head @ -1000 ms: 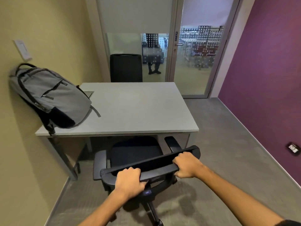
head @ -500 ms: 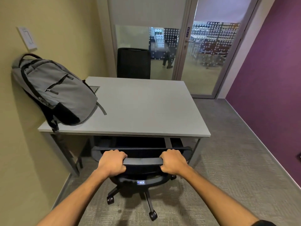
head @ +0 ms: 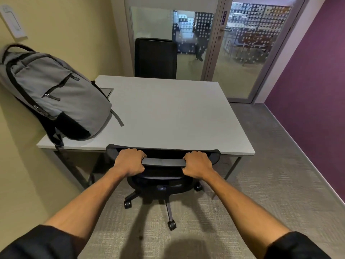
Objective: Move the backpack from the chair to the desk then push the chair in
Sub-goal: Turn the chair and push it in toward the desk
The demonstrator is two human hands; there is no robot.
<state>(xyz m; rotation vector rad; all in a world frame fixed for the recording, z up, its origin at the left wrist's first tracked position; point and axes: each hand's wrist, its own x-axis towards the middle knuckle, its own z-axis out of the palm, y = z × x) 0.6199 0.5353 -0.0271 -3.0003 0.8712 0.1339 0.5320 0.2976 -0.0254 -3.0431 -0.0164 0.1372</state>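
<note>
A grey backpack (head: 56, 94) with black trim rests on the left end of the grey desk (head: 168, 113), leaning against the yellow wall. The black office chair (head: 163, 162) stands tucked under the desk's near edge, its seat hidden beneath the top and its backrest touching the edge. My left hand (head: 129, 161) grips the left part of the backrest's top rail. My right hand (head: 197, 163) grips the right part of the same rail. The chair's wheeled base shows below my hands.
A second black chair (head: 155, 58) stands at the desk's far side before a glass partition and door (head: 242, 51). A yellow wall runs along the left, a purple wall (head: 308, 90) along the right. Grey carpet lies around the desk.
The chair has turned square to the desk and rolled forward under it, both hands staying on its backrest. I have stepped closer to the desk.
</note>
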